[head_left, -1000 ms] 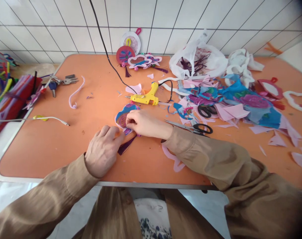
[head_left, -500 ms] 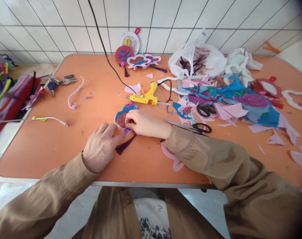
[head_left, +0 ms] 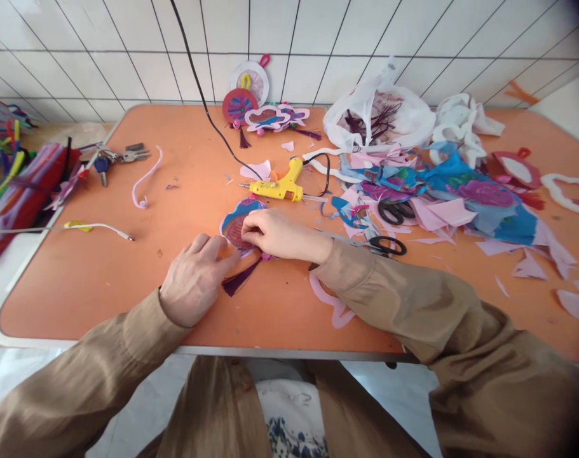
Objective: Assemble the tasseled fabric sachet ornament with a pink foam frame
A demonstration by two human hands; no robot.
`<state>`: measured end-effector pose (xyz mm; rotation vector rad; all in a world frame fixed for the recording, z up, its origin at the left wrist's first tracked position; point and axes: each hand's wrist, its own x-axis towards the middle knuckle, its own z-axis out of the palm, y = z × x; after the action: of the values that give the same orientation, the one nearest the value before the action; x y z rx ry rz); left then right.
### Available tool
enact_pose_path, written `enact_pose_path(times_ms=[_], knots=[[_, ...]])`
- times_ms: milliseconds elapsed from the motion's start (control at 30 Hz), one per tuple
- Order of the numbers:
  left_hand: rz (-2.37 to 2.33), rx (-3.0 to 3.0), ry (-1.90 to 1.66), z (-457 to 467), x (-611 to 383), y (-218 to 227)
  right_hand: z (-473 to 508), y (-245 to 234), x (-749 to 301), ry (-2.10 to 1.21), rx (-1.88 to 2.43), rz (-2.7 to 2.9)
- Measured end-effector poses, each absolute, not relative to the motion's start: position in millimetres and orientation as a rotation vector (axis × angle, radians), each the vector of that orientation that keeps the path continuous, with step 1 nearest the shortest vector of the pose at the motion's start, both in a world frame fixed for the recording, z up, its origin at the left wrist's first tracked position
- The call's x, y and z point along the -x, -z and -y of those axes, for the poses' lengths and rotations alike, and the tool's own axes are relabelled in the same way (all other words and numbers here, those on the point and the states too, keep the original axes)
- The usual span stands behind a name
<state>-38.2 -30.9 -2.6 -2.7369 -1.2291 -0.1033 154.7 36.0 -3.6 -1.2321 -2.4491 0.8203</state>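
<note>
1 ornament [head_left: 234, 221] lies on the table [head_left: 103, 280], left of my right hand [head_left: 283, 233], the nearer, whose bunched fingers overlap it; my left hand [head_left: 192, 277] borders its near edge; whether either pinches is unclear.

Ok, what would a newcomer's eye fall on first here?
Probably the bright yellow glue gun, lying mid-table just beyond the hands. Next, the heap of blue and pink scraps on the right. Then the blue-and-purple ornament, partly covered by the right hand, with a dark purple tassel on its near side.
</note>
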Motion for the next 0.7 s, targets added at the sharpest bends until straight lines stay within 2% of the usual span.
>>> enact_pose_path(times_ms=[367,700], knots=[[1.136,2.712,0.243,31.1,38.0,4.6,-35.9,-4.8,-160.5,-0.885,1.050,2.570],[1.228,2.696,0.505,25.7,47.2,1.8,-33.6,-2.2,-159.9,-0.852,1.065,2.576]])
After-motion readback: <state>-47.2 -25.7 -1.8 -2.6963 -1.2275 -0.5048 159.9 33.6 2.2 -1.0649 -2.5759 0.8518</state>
